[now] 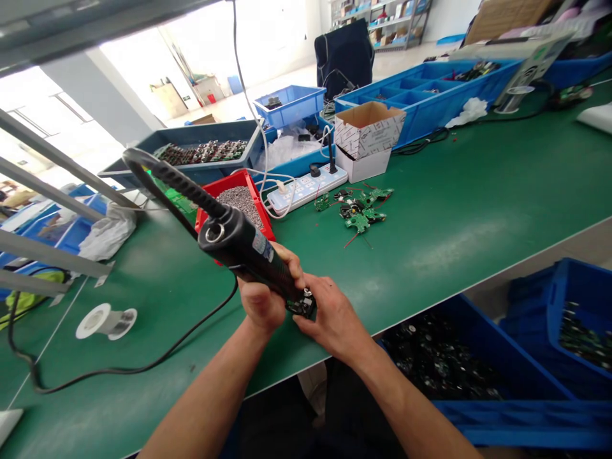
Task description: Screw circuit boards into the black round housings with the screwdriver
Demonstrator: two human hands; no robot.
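My left hand (265, 296) is wrapped round the body of a black electric screwdriver (243, 245), which tilts up to the left with its ribbed cable (167, 175) arching away. My right hand (335, 319) is closed at the tool's lower tip, pinching a small black part (303, 305) against it. Both hands are above the near edge of the green bench (478, 210). Just behind the tool stands a red tray of small screws (241, 197). A pile of green circuit boards (361, 207) lies to the right of it.
A white power strip (306, 188), an open cardboard box (366, 137) and blue bins (430, 95) stand at the back. A solder spool (105, 319) and the black cable (119, 370) lie at left. Blue crates of parts (478, 370) sit below the bench edge.
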